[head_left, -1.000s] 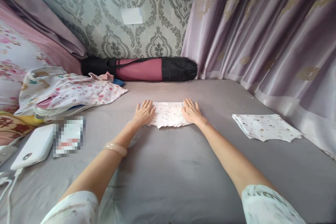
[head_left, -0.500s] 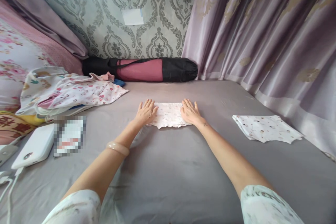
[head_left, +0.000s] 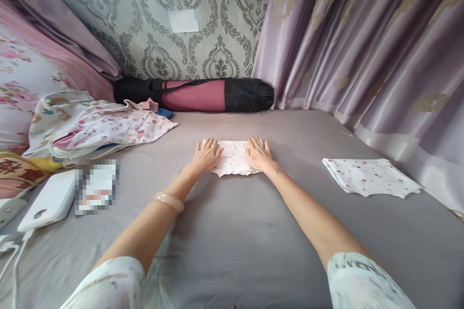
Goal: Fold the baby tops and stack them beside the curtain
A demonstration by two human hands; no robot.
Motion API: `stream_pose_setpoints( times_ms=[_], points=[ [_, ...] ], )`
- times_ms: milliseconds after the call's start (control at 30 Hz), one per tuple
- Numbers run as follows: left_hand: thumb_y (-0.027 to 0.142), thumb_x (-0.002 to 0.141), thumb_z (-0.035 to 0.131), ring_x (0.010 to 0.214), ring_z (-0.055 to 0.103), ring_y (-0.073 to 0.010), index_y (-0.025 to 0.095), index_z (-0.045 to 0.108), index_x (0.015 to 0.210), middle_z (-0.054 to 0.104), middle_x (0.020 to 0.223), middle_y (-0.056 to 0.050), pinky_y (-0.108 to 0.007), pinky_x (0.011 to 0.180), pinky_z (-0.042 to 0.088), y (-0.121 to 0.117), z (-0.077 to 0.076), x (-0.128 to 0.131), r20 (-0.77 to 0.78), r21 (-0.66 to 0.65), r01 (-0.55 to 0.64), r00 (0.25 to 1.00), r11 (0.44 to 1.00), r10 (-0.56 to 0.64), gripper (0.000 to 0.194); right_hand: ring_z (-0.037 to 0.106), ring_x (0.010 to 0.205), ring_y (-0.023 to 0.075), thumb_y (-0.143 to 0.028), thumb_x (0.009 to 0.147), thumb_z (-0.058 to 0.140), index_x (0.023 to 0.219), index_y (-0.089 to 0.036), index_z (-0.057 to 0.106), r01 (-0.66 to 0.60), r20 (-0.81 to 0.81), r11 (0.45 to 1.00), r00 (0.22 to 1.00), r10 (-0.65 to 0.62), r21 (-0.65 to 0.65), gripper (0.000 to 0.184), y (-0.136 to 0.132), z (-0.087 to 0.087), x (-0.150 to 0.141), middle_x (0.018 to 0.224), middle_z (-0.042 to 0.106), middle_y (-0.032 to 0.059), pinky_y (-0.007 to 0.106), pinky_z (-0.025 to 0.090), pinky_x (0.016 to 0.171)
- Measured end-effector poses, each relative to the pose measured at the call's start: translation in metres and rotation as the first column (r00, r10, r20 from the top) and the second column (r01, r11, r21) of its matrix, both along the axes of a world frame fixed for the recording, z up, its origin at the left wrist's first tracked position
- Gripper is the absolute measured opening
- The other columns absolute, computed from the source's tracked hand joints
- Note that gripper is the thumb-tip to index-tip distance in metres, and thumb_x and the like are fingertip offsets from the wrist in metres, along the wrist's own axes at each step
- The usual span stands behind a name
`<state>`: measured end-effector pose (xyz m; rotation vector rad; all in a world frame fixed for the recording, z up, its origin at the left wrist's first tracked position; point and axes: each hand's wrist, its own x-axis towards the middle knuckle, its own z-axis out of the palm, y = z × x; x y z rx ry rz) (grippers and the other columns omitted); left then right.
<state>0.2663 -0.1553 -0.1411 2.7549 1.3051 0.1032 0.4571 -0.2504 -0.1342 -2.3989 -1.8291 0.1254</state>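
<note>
A small folded garment [head_left: 234,158], pale pinkish white with a faint print, lies flat on the grey bedsheet [head_left: 246,236] in front of me. My left hand [head_left: 208,155] rests palm down on its left end, fingers stretched out. On its right end my right hand [head_left: 258,154] lies flat too, fingers extended. Between the hands the middle of the cloth shows, with a wavy near edge. Both palms hide the ends of the garment. Off to the right lies another folded white garment [head_left: 369,177] with small dark and brown motifs, touched by neither hand.
A heap of printed clothes [head_left: 119,123] lies at the left. Nearer are a white power bank [head_left: 49,200] with a cable and a blurred-out packet [head_left: 97,187]. A black and pink rolled bag [head_left: 194,95] lies along the wall. Purple curtains [head_left: 348,34] hang at the right.
Both hands have slid slightly inward over the folded garment, the left toward the right and the right toward the left. The garment and the other clothes stay in place.
</note>
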Motion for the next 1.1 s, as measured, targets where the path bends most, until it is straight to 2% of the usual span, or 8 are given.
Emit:
stream_pose_setpoints(
  times_ms=[100, 233, 367, 533, 633, 733, 933, 1100],
  points=[
    [0.042, 0.100, 0.018, 0.146, 0.022, -0.0246, 0.012, 0.033, 0.146, 0.031, 0.155, -0.013, -0.050, 0.118, 0.014, -0.010, 0.002, 0.012, 0.031, 0.035, 0.037, 0.999, 0.999, -0.038, 0.057, 0.016, 0.146, 0.0242, -0.031, 0.098, 0.017, 0.148, -0.005, 0.031, -0.029, 0.013, 0.998, 1.000, 0.028, 0.051, 0.058, 0.002, 0.002, -0.009, 0.158, 0.024, 0.0133, 0.050, 0.007, 0.118],
    [0.043, 0.100, 0.019, 0.145, 0.024, -0.0271, 0.012, 0.035, 0.145, 0.034, 0.154, -0.014, -0.050, 0.117, 0.017, -0.021, -0.008, 0.021, 0.027, 0.025, 0.077, 0.997, 0.997, -0.078, 0.058, 0.019, 0.145, 0.0245, -0.030, 0.098, 0.021, 0.147, -0.006, 0.033, -0.024, 0.005, 0.999, 1.000, 0.024, 0.032, 0.056, 0.003, -0.010, -0.017, 0.157, 0.028, 0.0129, 0.049, 0.009, 0.118],
    [0.044, 0.100, 0.019, 0.145, 0.022, -0.0285, 0.012, 0.035, 0.145, 0.033, 0.155, -0.014, -0.051, 0.117, 0.016, -0.021, -0.015, 0.020, 0.026, 0.021, 0.074, 0.997, 0.997, -0.074, 0.058, 0.019, 0.145, 0.0237, -0.030, 0.098, 0.022, 0.147, -0.008, 0.033, -0.008, -0.006, 1.000, 1.000, 0.008, 0.026, 0.056, 0.003, -0.018, -0.017, 0.156, 0.029, 0.0119, 0.048, 0.010, 0.118],
    [0.041, 0.100, 0.020, 0.145, 0.024, -0.0296, 0.010, 0.037, 0.144, 0.034, 0.154, -0.016, -0.052, 0.117, 0.017, -0.025, -0.007, 0.024, 0.013, 0.020, 0.060, 0.998, 0.998, -0.060, 0.056, 0.021, 0.145, 0.0249, -0.029, 0.097, 0.024, 0.146, -0.006, 0.035, -0.007, -0.008, 1.000, 1.000, 0.007, 0.021, 0.055, 0.005, -0.010, -0.018, 0.156, 0.030, 0.0139, 0.049, 0.011, 0.118],
    [0.032, 0.099, 0.022, 0.145, 0.024, -0.0287, 0.008, 0.036, 0.144, 0.035, 0.153, -0.017, -0.051, 0.117, 0.017, -0.035, -0.003, 0.029, 0.051, 0.059, 0.005, 0.999, 0.998, -0.008, 0.053, 0.020, 0.145, 0.0253, -0.026, 0.096, 0.025, 0.146, -0.005, 0.036, -0.014, -0.008, 0.996, 1.000, 0.015, 0.087, 0.055, 0.007, -0.006, -0.027, 0.156, 0.029, 0.0150, 0.049, 0.011, 0.118],
    [0.027, 0.098, 0.023, 0.145, 0.023, -0.0282, 0.005, 0.037, 0.143, 0.036, 0.152, -0.017, -0.048, 0.118, 0.018, -0.046, -0.007, 0.031, 0.091, 0.114, -0.033, 0.996, 0.993, 0.022, 0.052, 0.019, 0.145, 0.0259, -0.024, 0.095, 0.027, 0.146, -0.004, 0.036, -0.019, -0.016, 0.989, 1.000, 0.022, 0.144, 0.055, 0.007, -0.009, -0.036, 0.156, 0.029, 0.0153, 0.047, 0.011, 0.118],
    [0.029, 0.098, 0.024, 0.144, 0.027, -0.0291, 0.002, 0.041, 0.139, 0.039, 0.150, -0.020, -0.047, 0.117, 0.020, -0.052, -0.018, 0.031, 0.111, 0.112, -0.059, 0.993, 0.992, 0.047, 0.052, 0.023, 0.144, 0.0269, -0.025, 0.096, 0.027, 0.143, -0.003, 0.039, -0.003, -0.001, 0.987, 1.000, 0.003, 0.160, 0.054, 0.003, -0.020, -0.044, 0.153, 0.035, 0.0158, 0.044, 0.013, 0.117],
    [0.031, 0.098, 0.025, 0.144, 0.026, -0.0291, 0.002, 0.039, 0.141, 0.038, 0.150, -0.019, -0.047, 0.117, 0.020, -0.046, -0.012, 0.031, 0.110, 0.077, -0.054, 0.993, 0.996, 0.045, 0.054, 0.023, 0.144, 0.0278, -0.025, 0.096, 0.029, 0.144, -0.002, 0.038, -0.015, -0.007, 0.992, 1.000, 0.016, 0.122, 0.054, 0.007, -0.012, -0.043, 0.153, 0.033, 0.0172, 0.045, 0.011, 0.117]
  ],
)
